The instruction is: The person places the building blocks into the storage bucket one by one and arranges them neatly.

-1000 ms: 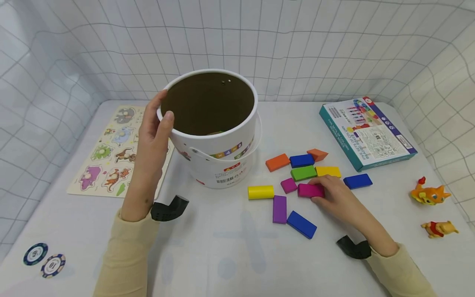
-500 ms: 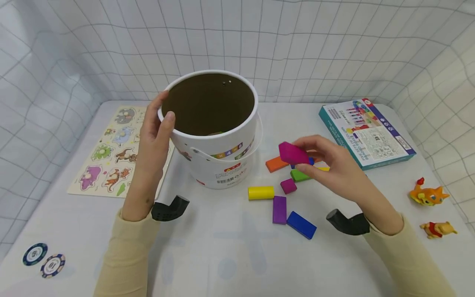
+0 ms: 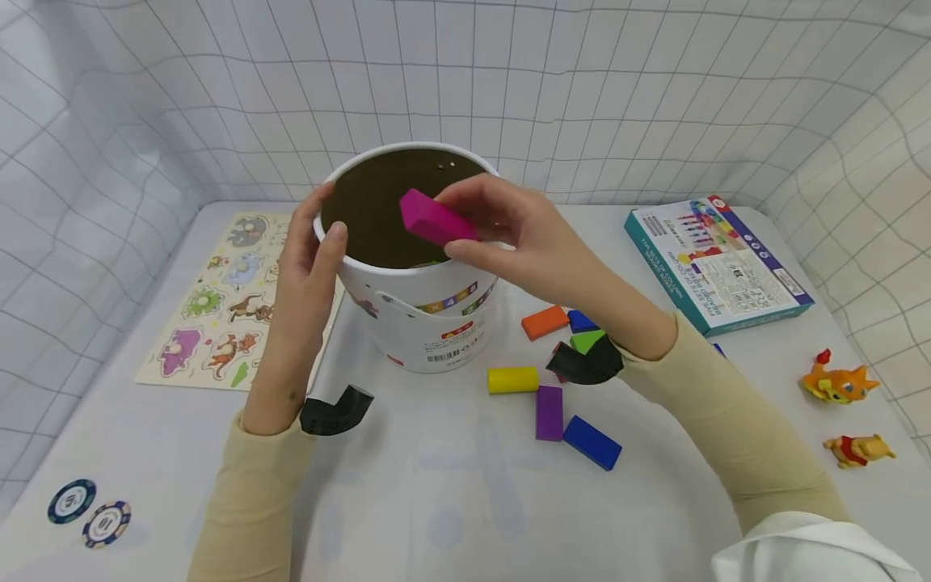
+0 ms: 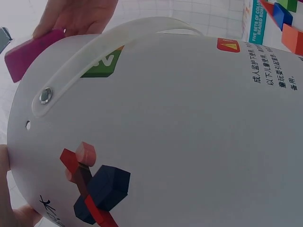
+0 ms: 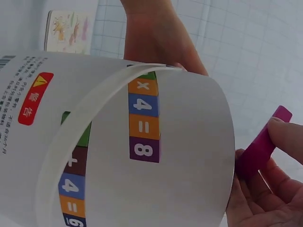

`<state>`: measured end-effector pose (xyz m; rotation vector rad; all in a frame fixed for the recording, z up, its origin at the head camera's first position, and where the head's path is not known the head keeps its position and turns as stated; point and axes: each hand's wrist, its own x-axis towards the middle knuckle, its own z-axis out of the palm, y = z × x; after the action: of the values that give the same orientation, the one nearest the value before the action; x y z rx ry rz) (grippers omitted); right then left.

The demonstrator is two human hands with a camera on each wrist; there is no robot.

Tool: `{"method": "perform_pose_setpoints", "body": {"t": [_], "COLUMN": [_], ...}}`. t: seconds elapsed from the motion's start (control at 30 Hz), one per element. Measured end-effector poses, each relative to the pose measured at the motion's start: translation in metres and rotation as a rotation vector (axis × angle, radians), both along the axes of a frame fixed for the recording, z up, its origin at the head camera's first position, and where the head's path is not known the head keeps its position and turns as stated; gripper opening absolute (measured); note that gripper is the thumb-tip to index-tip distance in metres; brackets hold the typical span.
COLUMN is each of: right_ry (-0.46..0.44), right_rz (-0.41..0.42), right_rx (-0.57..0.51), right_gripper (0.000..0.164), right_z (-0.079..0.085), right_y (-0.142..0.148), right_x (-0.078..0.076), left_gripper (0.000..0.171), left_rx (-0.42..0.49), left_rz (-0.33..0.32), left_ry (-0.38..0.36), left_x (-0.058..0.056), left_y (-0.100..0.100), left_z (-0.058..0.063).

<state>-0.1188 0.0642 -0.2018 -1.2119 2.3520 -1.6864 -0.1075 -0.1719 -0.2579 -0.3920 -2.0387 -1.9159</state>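
Observation:
A white bucket (image 3: 436, 323) with printed number blocks stands on the white table, its dark mouth facing up. My left hand (image 3: 309, 259) grips the left side of its rim, thumb outside near the front. Over the mouth my right hand (image 3: 509, 222) pinches a magenta block (image 3: 436, 217) between thumb and fingers. In the right wrist view the magenta block (image 5: 265, 142) is just beyond the rim. Below the right forearm lie an orange block (image 3: 545, 322), a yellow cylinder (image 3: 512, 380), a purple block (image 3: 549, 412) and a blue block (image 3: 592, 442). The forearm hides other blocks.
An animal puzzle board (image 3: 211, 315) lies left of the bucket, with two poker chips (image 3: 71, 501) nearer the front. At the right are a teal-edged box (image 3: 720, 263), an orange toy figure (image 3: 840, 381) and a bear figure (image 3: 860, 449). Gridded cloth walls (image 3: 465, 89) enclose the table.
My right hand has picked up the magenta block from among the other blocks and carried it up and left over the bucket's mouth. The left hand keeps its grip on the rim.

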Motion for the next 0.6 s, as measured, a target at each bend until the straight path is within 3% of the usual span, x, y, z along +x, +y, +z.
{"method": "perform_pose_setpoints", "body": {"t": [0.3,0.47,0.6], "right_ry": [0.138,0.103,0.109], "right_rz": [0.042,0.095,0.082], "right_rx": [0.389,0.473,0.547], "right_gripper": [0.03,0.027,0.023], "right_z": [0.009,0.014,0.015], "right_y": [-0.017,-0.019,-0.019], "right_x": [-0.021,-0.024,-0.023], "left_gripper": [0.051,0.051,0.05], "left_rx": [-0.047,-0.053,-0.026], "left_rz": [0.029,0.038,0.023], "left_ry": [-0.01,-0.024,-0.018], "left_x": [0.0,0.0,0.0], "left_y": [0.0,0.0,0.001], "left_z": [0.0,0.0,0.0]}}
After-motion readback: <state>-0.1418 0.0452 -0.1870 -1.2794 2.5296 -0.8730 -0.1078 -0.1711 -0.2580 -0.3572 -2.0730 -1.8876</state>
